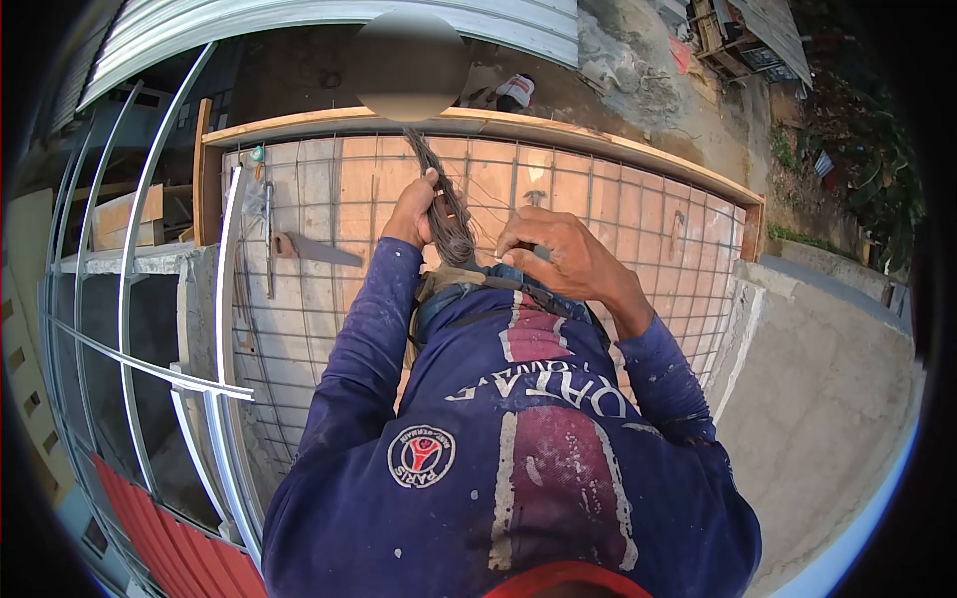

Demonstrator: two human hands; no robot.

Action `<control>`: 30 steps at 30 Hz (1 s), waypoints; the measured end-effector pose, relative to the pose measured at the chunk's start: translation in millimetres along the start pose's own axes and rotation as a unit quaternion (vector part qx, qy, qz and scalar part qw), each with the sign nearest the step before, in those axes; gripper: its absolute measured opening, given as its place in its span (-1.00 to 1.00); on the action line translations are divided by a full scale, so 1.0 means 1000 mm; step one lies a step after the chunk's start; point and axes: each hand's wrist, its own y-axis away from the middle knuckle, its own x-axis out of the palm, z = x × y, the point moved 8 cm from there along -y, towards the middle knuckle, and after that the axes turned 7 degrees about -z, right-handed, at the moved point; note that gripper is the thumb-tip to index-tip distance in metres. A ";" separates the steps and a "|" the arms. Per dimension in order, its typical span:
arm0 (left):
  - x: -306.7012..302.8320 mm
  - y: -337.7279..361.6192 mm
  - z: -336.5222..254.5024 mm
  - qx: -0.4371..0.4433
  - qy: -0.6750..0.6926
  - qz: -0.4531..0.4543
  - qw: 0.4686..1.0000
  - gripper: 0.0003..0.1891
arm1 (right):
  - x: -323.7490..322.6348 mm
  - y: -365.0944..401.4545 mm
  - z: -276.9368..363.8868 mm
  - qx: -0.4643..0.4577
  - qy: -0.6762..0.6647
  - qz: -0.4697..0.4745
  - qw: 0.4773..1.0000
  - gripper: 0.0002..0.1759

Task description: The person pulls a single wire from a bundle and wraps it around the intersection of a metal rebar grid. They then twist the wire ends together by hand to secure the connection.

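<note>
A bundle of thin dark wire (454, 221) stands upright in front of my waist. My left hand (411, 211) is wrapped round its left side, thumb up along the strands. Just right of the bundle, my right hand (560, 251) is closed, fingers curled toward the thumb; whatever is between its fingertips is too small to make out. A few loose strands stick out between the two hands. Beneath them, a grid of steel bars (638, 209) lies over wooden panels.
A handsaw (317, 249) lies on the grid at left, beside a long metal rod (268, 239). A wooden edge board (598, 140) borders the far side. Metal framing (130, 249) rises at left, a concrete surface (817, 389) lies at right. A person (516, 92) is below, beyond the board.
</note>
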 end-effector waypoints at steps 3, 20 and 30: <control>-0.015 -0.015 -0.006 0.003 0.043 -0.020 0.999 -0.61 | -0.009 0.016 0.009 -0.019 0.013 -0.043 0.999 -0.87; -0.177 -0.084 -0.050 0.087 0.077 -0.193 0.974 -0.53 | -0.187 0.215 0.013 0.125 -0.198 -0.438 0.868 -0.63; -0.250 -0.049 -0.084 0.224 -0.322 -0.355 0.849 -0.37 | -0.144 0.146 -0.026 0.177 0.205 -0.400 0.876 -0.75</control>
